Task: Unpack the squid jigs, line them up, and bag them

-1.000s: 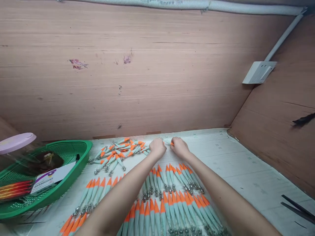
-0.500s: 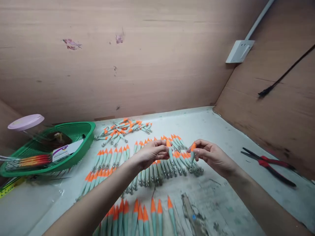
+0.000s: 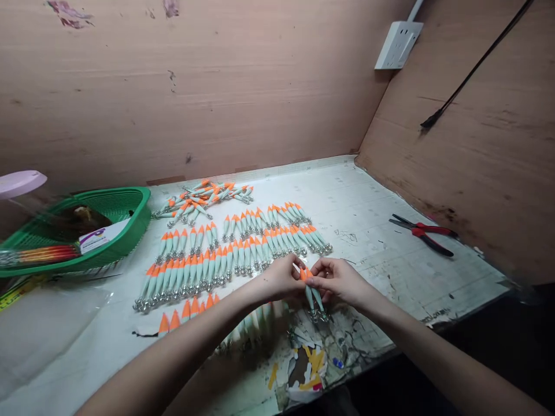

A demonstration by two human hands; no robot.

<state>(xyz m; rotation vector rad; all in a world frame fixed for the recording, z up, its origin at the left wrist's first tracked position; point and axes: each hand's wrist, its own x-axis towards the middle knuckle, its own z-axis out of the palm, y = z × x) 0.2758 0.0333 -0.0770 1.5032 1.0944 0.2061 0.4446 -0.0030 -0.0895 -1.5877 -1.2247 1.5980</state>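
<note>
Two squid jigs (image 3: 313,293), with orange tips, pale green bodies and crowns of metal hooks, are held side by side near the table's front. My left hand (image 3: 284,276) is closed with its fingertips at their orange ends. My right hand (image 3: 340,280) pinches them from the other side, thumb across the bodies. Their hooks point down and toward me. Behind my hands, more squid jigs (image 3: 234,254) lie in neat rows. A nearer row of squid jigs (image 3: 186,312) is partly covered by my left forearm.
At the back lies a loose pile of squid jigs (image 3: 203,199). A green basket (image 3: 139,222) with packets stands at the left, beside a clear plastic bag (image 3: 52,323). Red-handled pliers (image 3: 427,231) rest at the right. Paper scraps (image 3: 310,370) lie near the front edge.
My hands have come together and moved nearer the table's front edge. The two jigs, previously apart with one in each hand, are now side by side. The view has shifted.
</note>
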